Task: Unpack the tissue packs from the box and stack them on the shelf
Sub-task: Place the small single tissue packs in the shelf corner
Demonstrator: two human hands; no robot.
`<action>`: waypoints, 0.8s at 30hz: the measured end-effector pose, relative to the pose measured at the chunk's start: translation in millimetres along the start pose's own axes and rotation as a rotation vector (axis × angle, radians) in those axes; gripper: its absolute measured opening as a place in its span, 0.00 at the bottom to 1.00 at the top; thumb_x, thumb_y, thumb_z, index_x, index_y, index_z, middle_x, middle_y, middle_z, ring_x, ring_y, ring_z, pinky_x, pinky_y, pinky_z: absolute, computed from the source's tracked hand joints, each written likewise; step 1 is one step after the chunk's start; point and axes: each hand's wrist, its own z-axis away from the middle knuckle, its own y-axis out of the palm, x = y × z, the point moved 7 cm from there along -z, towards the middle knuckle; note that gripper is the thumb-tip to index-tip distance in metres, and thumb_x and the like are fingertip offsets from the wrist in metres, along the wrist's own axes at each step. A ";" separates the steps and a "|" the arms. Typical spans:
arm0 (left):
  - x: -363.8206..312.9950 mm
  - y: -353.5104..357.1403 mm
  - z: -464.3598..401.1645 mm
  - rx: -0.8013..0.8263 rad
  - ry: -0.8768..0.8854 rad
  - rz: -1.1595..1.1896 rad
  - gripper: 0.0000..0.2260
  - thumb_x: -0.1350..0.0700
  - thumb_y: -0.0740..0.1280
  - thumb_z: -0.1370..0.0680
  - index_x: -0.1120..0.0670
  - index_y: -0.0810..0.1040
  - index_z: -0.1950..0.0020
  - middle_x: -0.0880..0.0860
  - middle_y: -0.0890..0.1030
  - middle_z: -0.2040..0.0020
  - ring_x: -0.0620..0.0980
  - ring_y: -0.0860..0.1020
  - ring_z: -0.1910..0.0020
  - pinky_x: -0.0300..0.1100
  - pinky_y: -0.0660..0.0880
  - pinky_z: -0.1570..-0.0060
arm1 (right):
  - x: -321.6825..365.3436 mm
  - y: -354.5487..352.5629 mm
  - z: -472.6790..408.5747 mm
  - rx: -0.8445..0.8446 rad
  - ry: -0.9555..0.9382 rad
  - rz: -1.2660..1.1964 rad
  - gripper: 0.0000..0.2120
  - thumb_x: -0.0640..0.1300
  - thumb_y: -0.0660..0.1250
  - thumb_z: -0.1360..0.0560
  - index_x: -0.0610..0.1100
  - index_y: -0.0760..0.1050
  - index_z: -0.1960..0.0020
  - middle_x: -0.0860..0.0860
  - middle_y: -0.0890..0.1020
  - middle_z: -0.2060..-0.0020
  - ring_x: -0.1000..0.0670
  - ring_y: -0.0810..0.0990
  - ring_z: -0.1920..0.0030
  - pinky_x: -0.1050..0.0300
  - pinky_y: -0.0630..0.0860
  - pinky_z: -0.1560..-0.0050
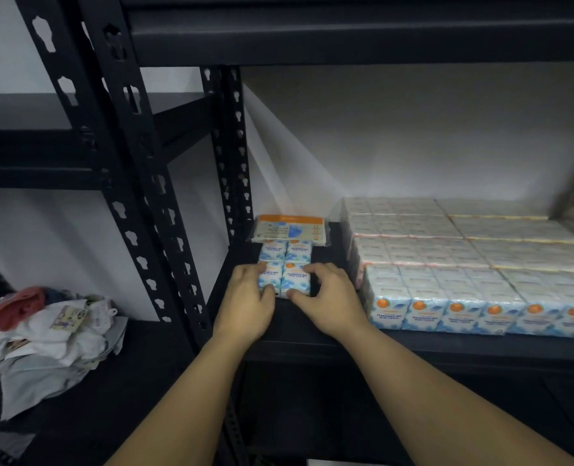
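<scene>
Head view: hands (245, 297) grip tissue packs (284, 279); big stack (480, 284) beside.

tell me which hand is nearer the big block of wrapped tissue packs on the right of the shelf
Right. The right hand sits just left of the big block, nearly touching it; the left hand is farther left, across the small tissue packs both hands grip.

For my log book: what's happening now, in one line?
left hand: grips tissue packs | right hand: grips same | place: shelf
</scene>
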 end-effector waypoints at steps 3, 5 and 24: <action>0.9 1.4 -0.5 -0.006 0.010 0.004 0.20 0.57 0.64 0.17 0.54 0.71 0.24 0.51 0.69 0.27 0.49 0.73 0.32 0.36 0.67 0.39 | 0.2 1.2 -0.9 -0.003 -0.006 0.010 0.30 0.60 0.74 0.28 0.50 0.75 0.29 0.54 0.79 0.38 0.51 0.73 0.38 0.46 0.76 0.37; 1.2 1.7 -1.1 -0.008 0.012 0.006 0.20 0.56 0.64 0.17 0.54 0.71 0.24 0.51 0.69 0.27 0.49 0.73 0.32 0.36 0.67 0.39 | 0.3 1.1 -0.9 -0.008 -0.007 0.014 0.30 0.60 0.74 0.28 0.50 0.75 0.29 0.54 0.79 0.37 0.52 0.73 0.37 0.47 0.76 0.37; -14.0 -6.6 28.1 -0.066 0.027 0.000 0.27 0.50 0.67 0.18 0.53 0.65 0.20 0.52 0.66 0.22 0.50 0.66 0.24 0.46 0.66 0.26 | 8.1 -6.2 30.9 0.043 -0.071 0.011 0.35 0.59 0.69 0.24 0.51 0.63 0.21 0.54 0.72 0.30 0.53 0.68 0.30 0.51 0.73 0.32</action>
